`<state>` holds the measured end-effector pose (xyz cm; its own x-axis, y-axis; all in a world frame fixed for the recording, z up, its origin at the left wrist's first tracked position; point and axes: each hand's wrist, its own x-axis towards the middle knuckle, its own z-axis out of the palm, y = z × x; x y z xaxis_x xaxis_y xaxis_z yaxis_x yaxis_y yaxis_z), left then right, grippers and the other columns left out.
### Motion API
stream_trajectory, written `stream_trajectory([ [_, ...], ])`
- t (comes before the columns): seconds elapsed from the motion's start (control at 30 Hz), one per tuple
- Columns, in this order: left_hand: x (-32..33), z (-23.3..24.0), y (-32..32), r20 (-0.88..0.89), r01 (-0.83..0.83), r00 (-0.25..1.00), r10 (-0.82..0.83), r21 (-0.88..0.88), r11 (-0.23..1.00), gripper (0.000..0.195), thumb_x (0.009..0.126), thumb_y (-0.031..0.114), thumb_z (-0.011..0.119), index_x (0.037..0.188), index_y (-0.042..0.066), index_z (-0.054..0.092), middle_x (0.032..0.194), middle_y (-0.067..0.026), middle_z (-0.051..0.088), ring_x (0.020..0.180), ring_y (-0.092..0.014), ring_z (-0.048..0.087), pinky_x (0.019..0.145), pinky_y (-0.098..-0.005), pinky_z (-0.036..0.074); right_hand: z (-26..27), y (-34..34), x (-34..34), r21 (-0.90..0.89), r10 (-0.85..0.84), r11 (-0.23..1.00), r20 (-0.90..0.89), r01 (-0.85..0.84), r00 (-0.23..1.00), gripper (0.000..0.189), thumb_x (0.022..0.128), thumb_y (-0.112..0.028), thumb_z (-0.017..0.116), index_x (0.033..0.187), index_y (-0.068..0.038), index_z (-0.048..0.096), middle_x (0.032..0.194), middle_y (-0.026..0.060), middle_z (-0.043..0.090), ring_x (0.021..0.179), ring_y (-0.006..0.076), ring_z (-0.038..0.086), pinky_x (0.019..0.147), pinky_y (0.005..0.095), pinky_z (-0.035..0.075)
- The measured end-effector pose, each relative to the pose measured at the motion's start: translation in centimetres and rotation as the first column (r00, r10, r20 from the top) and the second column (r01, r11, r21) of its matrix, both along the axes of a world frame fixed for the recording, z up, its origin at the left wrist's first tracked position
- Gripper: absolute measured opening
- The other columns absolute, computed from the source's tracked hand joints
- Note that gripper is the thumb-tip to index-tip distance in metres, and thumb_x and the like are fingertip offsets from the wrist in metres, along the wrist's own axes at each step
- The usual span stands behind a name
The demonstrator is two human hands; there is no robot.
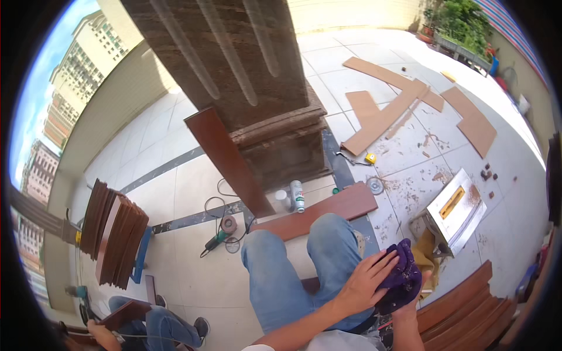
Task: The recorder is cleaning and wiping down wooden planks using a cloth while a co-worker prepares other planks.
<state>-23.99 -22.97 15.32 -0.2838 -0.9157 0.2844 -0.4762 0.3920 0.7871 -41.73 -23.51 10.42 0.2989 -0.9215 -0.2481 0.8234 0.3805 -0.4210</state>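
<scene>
A dark purple cloth (398,281), bunched up and flecked with pale bits, is between my two hands, above and to the right of my knees. My left hand (366,278) lies across its near side with the fingers stretched over the top. From underneath and the right, my right hand (412,298) supports the cloth, its fingers mostly hidden. A reddish-brown wooden board (325,206) lies on the floor before my knees. Another such board (228,162) leans upright against the base of a brown stone pillar (281,153).
An angle grinder (217,237), a spray can (297,197), a tape measure (370,158) and cardboard pieces (386,116) lie or stand around. A metal box (454,215) stands at right near stacked boards (465,311). More boards (114,237) stand at left, where another person's hand (103,334) holds wood.
</scene>
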Motion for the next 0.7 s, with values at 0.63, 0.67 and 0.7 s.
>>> stream_trajectory([
  [0.63,-2.0,-5.2,-1.8,-0.373,0.218,0.926,0.065,0.667,0.713,0.039,0.095,0.017,0.06,0.127,-0.005,0.058,0.125,-0.0189,0.061,0.112,-0.03,0.062,0.1,-0.0426,0.048,-29.7,19.6,-23.5,0.714,-0.505,0.531,-0.165,0.456,0.847,0.063,0.089,-0.065,0.056,0.108,-0.006,0.066,0.095,0.0115,0.07,0.084,0.0255,0.068,0.08,0.0422,0.058],
  [0.67,-1.6,-5.1,-1.9,-0.455,0.251,0.882,0.125,0.676,0.693,0.04,0.096,0.018,0.059,0.126,-0.007,0.057,0.123,-0.02,0.062,0.109,-0.029,0.063,0.099,-0.0419,0.049,-30.2,19.9,-23.8,0.726,-0.5,0.527,-0.156,0.442,0.852,0.063,0.089,-0.065,0.056,0.108,-0.006,0.066,0.095,0.0115,0.07,0.084,0.0255,0.068,0.08,0.0422,0.058],
  [0.7,-1.4,-5.0,-2.0,-0.534,0.286,0.824,0.186,0.677,0.678,0.04,0.097,0.018,0.057,0.126,-0.009,0.055,0.121,-0.0211,0.062,0.107,-0.029,0.064,0.098,-0.0412,0.05,-30.5,20.0,-24.2,0.743,-0.591,0.412,-0.221,0.527,0.775,0.061,0.091,-0.064,0.056,0.107,-0.005,0.066,0.095,0.0115,0.07,0.083,0.0266,0.068,0.081,0.0439,0.057],
])
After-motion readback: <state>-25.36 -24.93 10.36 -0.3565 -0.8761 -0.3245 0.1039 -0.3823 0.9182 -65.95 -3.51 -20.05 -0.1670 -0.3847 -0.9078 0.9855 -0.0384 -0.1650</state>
